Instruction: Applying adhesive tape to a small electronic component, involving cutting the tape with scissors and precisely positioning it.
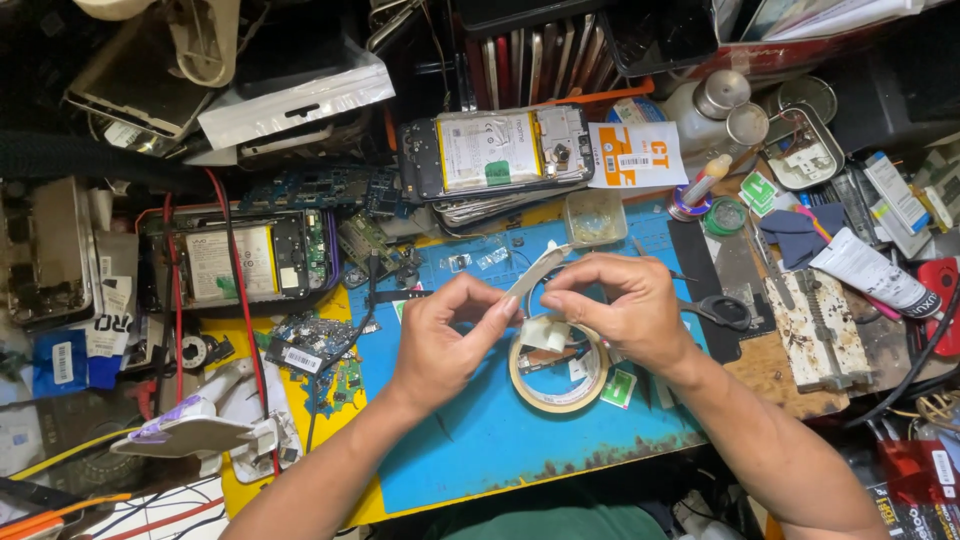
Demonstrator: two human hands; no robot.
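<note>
Both forearms reach in: left hand [440,335] and right hand [620,310] pinch a tape strip [535,272] taut above its roll [560,365].

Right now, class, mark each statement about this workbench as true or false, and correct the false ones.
1. Both hands pinch a strip of tape. True.
2. The tape roll lies on a red mat. False: the mat is blue.
3. Scissors lie beside the right hand. True.
4. The opened phone behind the mat rests under the left hand. False: it lies apart, untouched.
</note>
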